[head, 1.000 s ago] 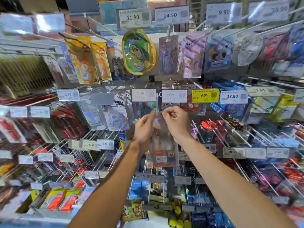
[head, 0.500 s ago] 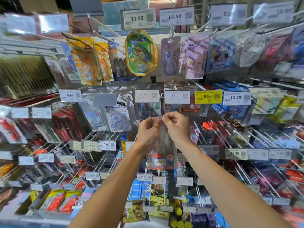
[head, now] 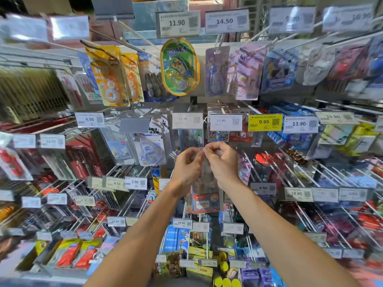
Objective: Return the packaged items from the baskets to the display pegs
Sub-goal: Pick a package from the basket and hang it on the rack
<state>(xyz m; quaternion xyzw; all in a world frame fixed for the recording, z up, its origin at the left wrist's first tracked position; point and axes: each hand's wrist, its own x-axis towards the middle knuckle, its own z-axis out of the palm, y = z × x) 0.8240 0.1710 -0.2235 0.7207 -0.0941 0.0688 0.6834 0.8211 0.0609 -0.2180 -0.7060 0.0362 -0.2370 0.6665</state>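
A clear plastic packet point(head: 204, 195) with a red and blue card at its bottom hangs between my two hands in front of the peg wall. My left hand point(head: 187, 167) pinches its top left corner. My right hand point(head: 222, 162) pinches the top right corner, fingers curled over the packet's upper edge. The packet's top sits just below the peg with the 13.90 price tag point(head: 225, 122). The hang hole is hidden by my fingers. No basket is in view.
Rows of metal pegs with price tags cover the wall. A green oval package point(head: 179, 66) and purple packets point(head: 245, 71) hang above. Orange tape packs point(head: 109, 77) hang at upper left. Bare pegs point(head: 267, 164) jut out to the right of my hands.
Both hands with the packet sit slightly lower relative to the 13.90 tag, and the camera view has shifted a little. The grip on the packet's top stays the same.
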